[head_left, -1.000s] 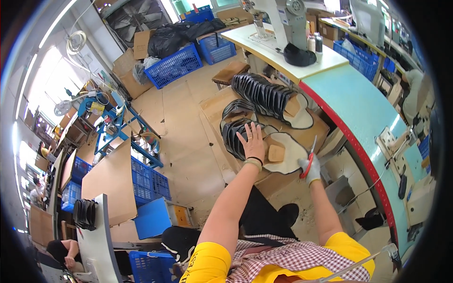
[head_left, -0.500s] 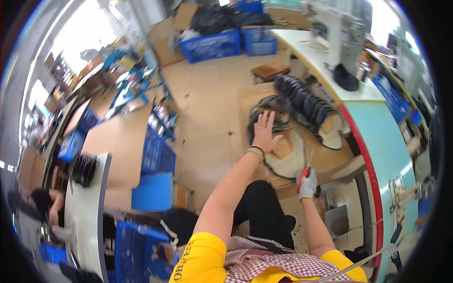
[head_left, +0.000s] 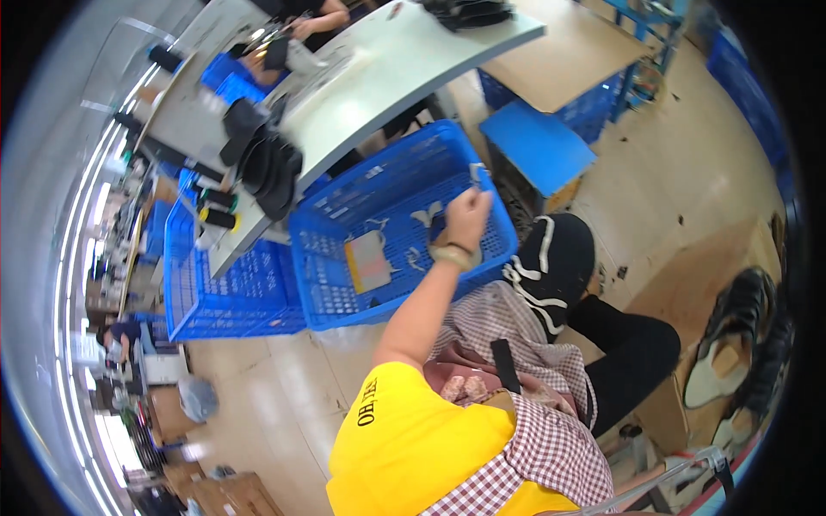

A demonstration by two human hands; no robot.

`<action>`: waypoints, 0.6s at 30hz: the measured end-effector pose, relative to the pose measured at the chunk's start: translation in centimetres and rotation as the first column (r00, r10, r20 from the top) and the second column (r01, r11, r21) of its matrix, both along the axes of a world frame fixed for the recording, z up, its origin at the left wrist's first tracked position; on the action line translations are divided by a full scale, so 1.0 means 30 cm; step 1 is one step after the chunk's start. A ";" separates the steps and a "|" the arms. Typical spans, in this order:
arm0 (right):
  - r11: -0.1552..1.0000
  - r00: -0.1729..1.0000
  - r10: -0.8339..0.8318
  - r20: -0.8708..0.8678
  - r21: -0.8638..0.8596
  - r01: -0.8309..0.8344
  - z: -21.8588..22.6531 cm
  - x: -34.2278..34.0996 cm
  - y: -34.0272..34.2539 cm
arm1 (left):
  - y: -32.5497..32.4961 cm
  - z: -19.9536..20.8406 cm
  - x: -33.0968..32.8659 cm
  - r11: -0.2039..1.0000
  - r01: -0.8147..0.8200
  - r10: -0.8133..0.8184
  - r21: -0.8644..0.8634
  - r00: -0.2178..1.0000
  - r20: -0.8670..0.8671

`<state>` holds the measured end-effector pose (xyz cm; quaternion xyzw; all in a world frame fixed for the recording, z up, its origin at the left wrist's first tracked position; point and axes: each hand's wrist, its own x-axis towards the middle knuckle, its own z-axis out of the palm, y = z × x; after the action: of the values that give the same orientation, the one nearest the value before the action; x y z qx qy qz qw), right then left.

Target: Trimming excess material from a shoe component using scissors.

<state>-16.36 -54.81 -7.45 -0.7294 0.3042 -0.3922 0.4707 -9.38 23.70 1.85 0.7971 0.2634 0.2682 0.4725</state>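
We look down on the wearer's left hand (head_left: 469,219), which is over the right-hand end of a large blue basket (head_left: 335,222), close to the end wall. The fingers are curled in toward the palm, knuckles up, with little gap showing between them. We cannot tell whether they have hold of anything, nor whether they touch the basket wall.

Just left of the fingers and partly hidden by the hand is a dark piece (head_left: 438,228); whether it is gripped or lies on the basket floor is unclear to us. Beside it, slightly farther left, are white scraps (head_left: 422,215). Well apart from the fingers, toward the basket's left end, lies a flat pale pink card with a yellow edge (head_left: 369,261).

A pale band (head_left: 454,254) circles the wrist, and the bare forearm rises from a yellow sleeve (head_left: 396,421). The right hand is outside our view.

Behind the basket runs a pale table (head_left: 361,112), with dark curved pieces (head_left: 265,168) stacked at its near left end. A second blue basket (head_left: 232,297) stands to the left. At the far right we find dark, shoe-like pieces with a pale sole (head_left: 719,371). At the top, another person's hand (head_left: 303,27) is at the table.
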 end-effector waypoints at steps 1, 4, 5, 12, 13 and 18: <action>0.997 0.997 0.080 0.003 -0.020 -0.080 0.038 0.060 0.048 | 0.123 -0.056 -0.133 0.986 -0.141 0.148 0.084 0.985 -0.090; 0.961 0.973 0.232 -0.014 -0.153 -0.231 0.258 0.150 0.181 | 0.270 -0.136 -0.416 0.845 -0.486 0.351 -0.224 0.819 -0.454; 0.942 0.961 0.276 -0.019 -0.195 -0.274 0.338 0.175 0.240 | 0.305 -0.138 -0.487 0.789 -0.531 0.407 -0.310 0.828 -0.385; 0.760 0.837 0.539 -0.094 -0.374 -0.532 0.602 0.369 0.879 | 0.525 0.015 -0.595 0.494 -0.573 0.706 0.654 0.704 0.083; 0.735 0.822 0.561 -0.101 -0.397 -0.550 0.620 0.380 0.948 | 0.583 0.078 -0.563 0.418 -0.572 0.679 0.706 0.713 0.175; 0.350 0.915 0.362 -0.178 -0.884 -0.310 0.527 0.339 1.140 | 0.954 0.439 -0.493 0.140 -0.482 0.538 0.865 0.770 0.342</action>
<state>-6.18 -20.62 8.34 -0.9022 -0.1198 -0.4054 0.0862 -24.18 52.33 15.02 0.7846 0.3293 0.4903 -0.1888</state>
